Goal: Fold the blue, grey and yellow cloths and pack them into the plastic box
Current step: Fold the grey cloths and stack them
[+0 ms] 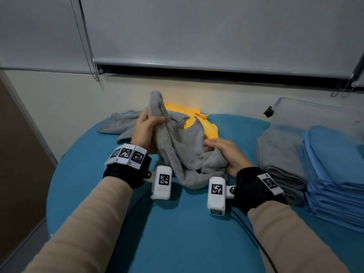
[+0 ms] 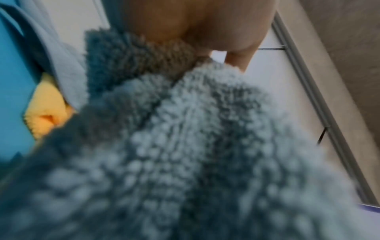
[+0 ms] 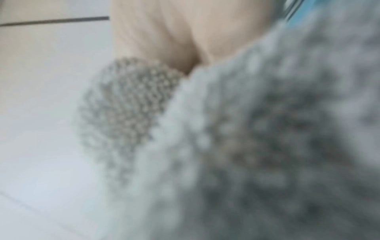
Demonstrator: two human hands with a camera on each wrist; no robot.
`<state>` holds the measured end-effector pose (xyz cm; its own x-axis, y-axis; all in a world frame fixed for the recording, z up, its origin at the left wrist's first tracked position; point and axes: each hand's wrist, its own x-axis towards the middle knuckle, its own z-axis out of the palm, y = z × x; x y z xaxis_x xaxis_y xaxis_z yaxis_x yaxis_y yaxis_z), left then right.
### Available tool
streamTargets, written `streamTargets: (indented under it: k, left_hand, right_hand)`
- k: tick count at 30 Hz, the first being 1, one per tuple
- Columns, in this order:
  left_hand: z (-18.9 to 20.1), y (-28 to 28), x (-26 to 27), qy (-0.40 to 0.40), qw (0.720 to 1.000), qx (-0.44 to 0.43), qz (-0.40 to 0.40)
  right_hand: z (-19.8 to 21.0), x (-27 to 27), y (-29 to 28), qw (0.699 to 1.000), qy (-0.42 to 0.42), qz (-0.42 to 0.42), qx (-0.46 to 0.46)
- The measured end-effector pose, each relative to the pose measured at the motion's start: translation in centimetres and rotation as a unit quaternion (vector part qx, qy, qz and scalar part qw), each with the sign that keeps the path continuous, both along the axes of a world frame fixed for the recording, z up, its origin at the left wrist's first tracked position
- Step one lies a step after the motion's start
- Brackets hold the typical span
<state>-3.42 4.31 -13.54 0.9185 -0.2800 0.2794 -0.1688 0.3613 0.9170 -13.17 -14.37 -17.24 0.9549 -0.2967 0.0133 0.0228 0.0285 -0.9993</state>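
Note:
A crumpled grey cloth (image 1: 177, 146) is bunched between both hands above the blue-covered table (image 1: 177, 223). My left hand (image 1: 144, 128) grips its raised upper corner, thumb over the fabric. My right hand (image 1: 224, 152) holds the lower right part, fingers laid over the fabric and thumb underneath. The grey cloth (image 2: 185, 146) fills the left wrist view below the left hand (image 2: 205, 24); in the blurred right wrist view the grey cloth (image 3: 246, 146) hides most of the right hand (image 3: 174, 32). A yellow cloth (image 1: 204, 123) lies behind, partly covered. The clear plastic box (image 1: 315, 117) stands at the right.
Another loose grey cloth (image 1: 120, 123) lies at the back left. Folded grey cloths (image 1: 281, 160) and a stack of folded blue cloths (image 1: 338, 170) sit at the right by the box. A wall and roller blinds (image 1: 216, 36) stand behind the table.

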Motion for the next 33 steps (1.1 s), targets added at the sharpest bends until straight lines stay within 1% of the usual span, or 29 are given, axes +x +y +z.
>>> streamTargets:
  k: [2,4,5,6,7,9,10,11,12,13,15,17,18,19,21,23,24,25,26,28,30,31,32,33]
  left_hand:
    - [0.5,1.0,-1.7,-0.016,0.998,0.059,-0.001]
    - [0.6,1.9,-3.6,-0.045,0.993,0.113,0.011]
    - [0.5,2.2,-4.6,-0.063,0.989,0.136,0.018]
    - [0.5,2.5,-5.7,-0.078,0.985,0.151,0.023]
    - [0.5,2.7,-6.8,-0.091,0.982,0.165,0.029]
    - [0.4,3.3,-8.5,-0.116,0.974,0.188,0.053]
    - [0.4,3.7,-9.2,-0.125,0.97,0.197,0.067]
    - [0.5,4.1,-9.8,-0.131,0.965,0.21,0.081]
    - [0.7,4.6,-10.2,-0.133,0.96,0.23,0.093]
    - [1.0,5.2,-10.5,-0.131,0.953,0.253,0.101]
    - [2.2,6.1,-11.1,-0.117,0.951,0.267,0.109]
    - [3.6,6.7,-11.5,-0.1,0.956,0.249,0.116]
    - [4.2,7.0,-11.5,-0.083,0.959,0.244,0.116]
    - [4.6,7.2,-11.4,-0.063,0.961,0.24,0.122]
    - [5.0,7.3,-10.8,-0.018,0.967,0.218,0.131]
    - [5.1,6.9,-10.6,0.007,0.981,0.178,0.079]
    - [4.9,6.6,-10.3,0.001,0.979,0.199,0.048]
    - [4.6,6.4,-10.0,-0.014,0.966,0.255,0.037]
    - [4.0,6.2,-9.5,-0.036,0.942,0.329,0.05]
    - [2.8,6.3,-9.3,-0.082,0.88,0.462,0.077]
    - [1.5,6.6,-9.4,-0.098,0.814,0.567,0.078]
    - [1.1,6.9,-9.4,-0.099,0.787,0.604,0.079]
    - [0.7,7.3,-9.3,-0.099,0.766,0.631,0.079]
    - [0.5,7.6,-9.4,-0.103,0.748,0.651,0.075]
  right_hand:
    - [-0.1,-2.3,0.2,0.999,0.028,0.012,0.009]
    - [0.1,-4.5,0.8,0.993,0.092,0.059,-0.033]
    - [0.3,-5.7,1.3,0.987,0.12,0.083,-0.068]
    - [0.4,-6.6,1.8,0.979,0.14,0.09,-0.115]
    - [0.6,-7.3,2.2,0.968,0.153,0.086,-0.177]
    - [1.1,-8.8,2.9,0.935,0.169,0.068,-0.306]
    - [1.2,-9.6,3.1,0.926,0.166,0.06,-0.333]
    - [1.3,-10.3,3.2,0.927,0.164,0.048,-0.334]
    - [1.6,-11.2,3.3,0.937,0.152,0.036,-0.313]
    - [1.9,-12.1,3.4,0.95,0.141,0.009,-0.278]
    - [2.9,-13.6,3.2,0.979,0.109,-0.029,-0.167]
    - [4.0,-14.2,2.7,0.992,0.083,-0.044,-0.081]
    - [4.3,-14.2,2.4,0.994,0.071,-0.055,-0.058]
    - [4.7,-14.1,2.4,0.995,0.058,-0.068,-0.046]
    - [5.0,-13.6,2.5,0.993,0.048,-0.082,-0.067]
    - [4.9,-12.9,2.9,0.991,0.04,-0.071,-0.105]
    - [4.9,-12.5,3.0,0.989,0.039,-0.068,-0.123]
    - [4.7,-12.2,2.9,0.986,0.04,-0.07,-0.144]
    - [4.6,-11.9,2.9,0.981,0.05,-0.078,-0.169]
    - [4.3,-11.7,3.0,0.966,0.065,-0.108,-0.227]
    - [3.6,-11.7,2.9,0.951,0.075,-0.115,-0.278]
    - [3.2,-11.8,2.8,0.938,0.093,-0.106,-0.316]
    - [2.8,-11.9,2.7,0.918,0.121,-0.094,-0.365]
    - [2.3,-12.1,2.6,0.891,0.144,-0.086,-0.422]
